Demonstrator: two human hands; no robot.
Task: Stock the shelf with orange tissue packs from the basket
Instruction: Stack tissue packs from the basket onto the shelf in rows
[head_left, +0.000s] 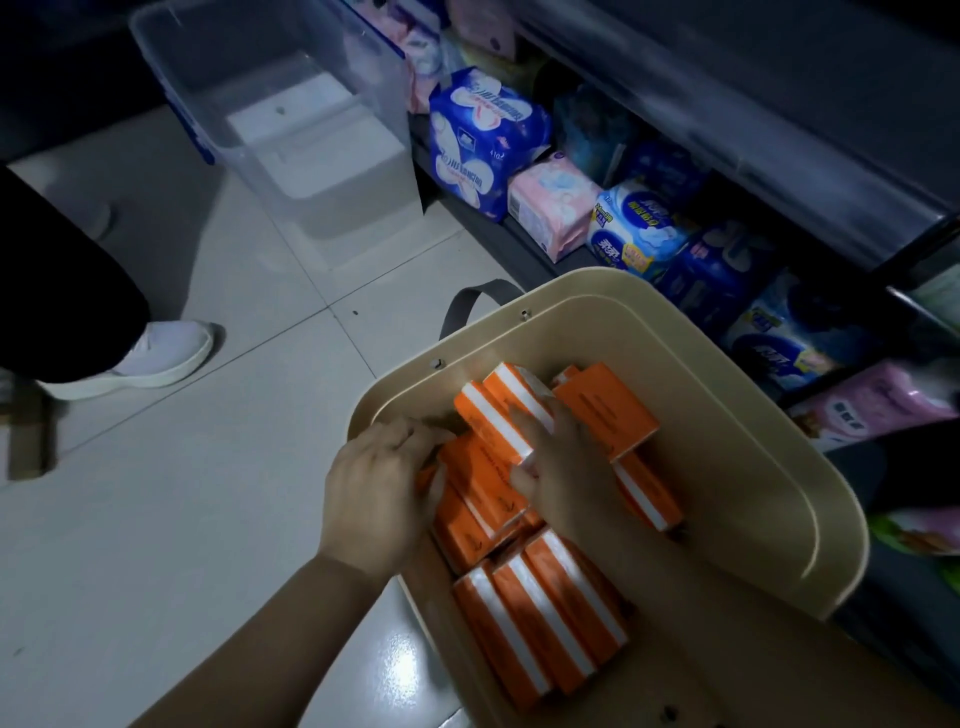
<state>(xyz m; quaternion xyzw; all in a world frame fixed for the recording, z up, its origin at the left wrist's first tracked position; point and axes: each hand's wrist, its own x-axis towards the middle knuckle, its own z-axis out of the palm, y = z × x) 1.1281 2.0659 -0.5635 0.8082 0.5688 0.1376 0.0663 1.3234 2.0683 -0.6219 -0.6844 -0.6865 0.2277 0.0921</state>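
Orange tissue packs: all in the basket, none on the shelf.
- At least nine packs show a face or a white stripe. No exact count, since both hands cover the middle of the heap and lower layers are buried.
- Three stand side by side at the near end, two striped ones at the far end, and the others lie tilted between.

Left hand: at the basket's left wall, fingers curled over the edge of the packs there, tips and thumb hidden among them.

Right hand: palm down on the heap, fingers on a striped pack. Whether it grips or only rests, I cannot tell. Its forearm covers the basket's near right corner.

Basket: one, beige, on the floor, touching the shelf's base, near end cut off by the frame. One grey handle shows.

Shelf, lowest level: wrapped packs, blue-and-white and pink, dim and blurred. The ones at the back are too dark to count.

One clear bin to the left of the shelf. One white shoe, another person's, with the leg cut off at the left edge.
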